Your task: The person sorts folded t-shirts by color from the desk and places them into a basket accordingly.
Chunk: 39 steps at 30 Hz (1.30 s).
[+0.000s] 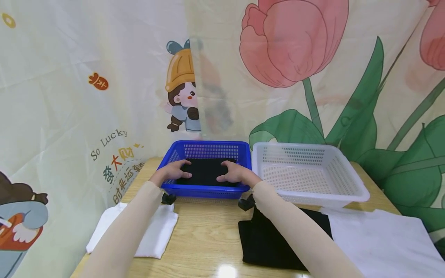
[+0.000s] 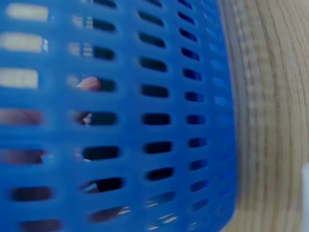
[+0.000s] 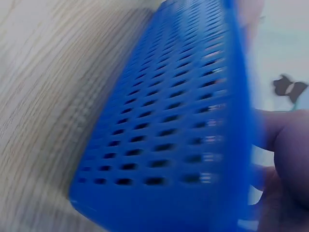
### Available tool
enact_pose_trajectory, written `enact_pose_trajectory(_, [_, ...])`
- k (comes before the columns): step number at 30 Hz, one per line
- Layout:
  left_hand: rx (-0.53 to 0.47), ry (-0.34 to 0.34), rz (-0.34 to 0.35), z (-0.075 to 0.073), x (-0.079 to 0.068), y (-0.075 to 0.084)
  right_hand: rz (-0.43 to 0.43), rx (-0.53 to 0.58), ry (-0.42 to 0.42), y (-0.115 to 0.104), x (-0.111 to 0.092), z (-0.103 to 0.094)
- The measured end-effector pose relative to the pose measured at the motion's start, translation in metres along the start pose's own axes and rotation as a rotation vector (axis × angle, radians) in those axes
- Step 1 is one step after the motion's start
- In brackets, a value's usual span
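- The left hand (image 1: 175,169) and the right hand (image 1: 236,172) both reach over the near rim into the blue basket (image 1: 205,192), one toward each end.
- Both hands are loose rather than clenched, thumbs spread apart from the fingers, laid at the black cloth (image 1: 205,172); how firmly they press cannot be told.
- The black cloth lies flat inside the blue basket, between the hands.
- The blue basket stands upright on the wood-grain counter (image 1: 198,231), its walls pierced with rows of slots.
- In the left wrist view the slotted wall fills most of the frame, with bits of skin and dark cloth showing through the slots.
- In the right wrist view the right hand is partly visible beyond the rim, blurred.
- The white basket (image 1: 306,197) stands just beside the blue basket, to its right, with its slotted floor in view.
- A second black cloth (image 1: 267,245) lies on the counter in front of the baskets, partly under the line of the right sleeve (image 1: 295,220).
- The right white cloth (image 1: 382,239) lies just beside it.
- The left white cloth (image 1: 156,231) lies near the counter's left edge, partly hidden by the left sleeve (image 1: 128,227).
- Behind hangs a printed curtain (image 1: 139,77) with tulips and cartoon figures.
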<state>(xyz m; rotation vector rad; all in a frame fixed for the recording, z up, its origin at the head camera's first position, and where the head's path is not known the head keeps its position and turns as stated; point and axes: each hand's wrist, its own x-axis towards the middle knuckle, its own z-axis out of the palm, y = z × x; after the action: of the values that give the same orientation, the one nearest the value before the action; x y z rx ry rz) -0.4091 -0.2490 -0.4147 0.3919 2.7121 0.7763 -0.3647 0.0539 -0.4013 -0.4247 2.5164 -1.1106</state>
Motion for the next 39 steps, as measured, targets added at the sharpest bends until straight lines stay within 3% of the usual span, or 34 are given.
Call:
enact_pose_trajectory(8, [0.102,0.055,0.048,-0.013,-0.026,0.024,-0.166,-0.094,-0.008,-0.012,-0.052,-0.038])
enact_pose_trajectory(14, [0.072,0.148,0.222,-0.011,-0.046,0.044,-0.235,-0.097,0.000,-0.006,-0.107,-0.067])
enact_pose_trajectory(20, [-0.015,0.189,0.356,0.000,-0.085,0.078,-0.299,-0.122,0.062,0.015,-0.172,-0.094])
enact_pose_trajectory(24, [-0.049,0.145,0.413,0.015,-0.108,0.094,-0.319,-0.110,0.097,0.040,-0.212,-0.105])
enact_pose_trajectory(28, [-0.125,0.008,0.453,0.039,-0.121,0.104,-0.274,-0.080,0.096,0.074,-0.249,-0.109])
enact_pose_trajectory(33, [-0.256,-0.188,0.419,0.073,-0.128,0.110,-0.125,-0.022,0.080,0.116,-0.282,-0.106])
enact_pose_trajectory(39, [-0.336,-0.287,0.341,0.108,-0.124,0.109,0.084,0.064,0.066,0.156,-0.302,-0.099])
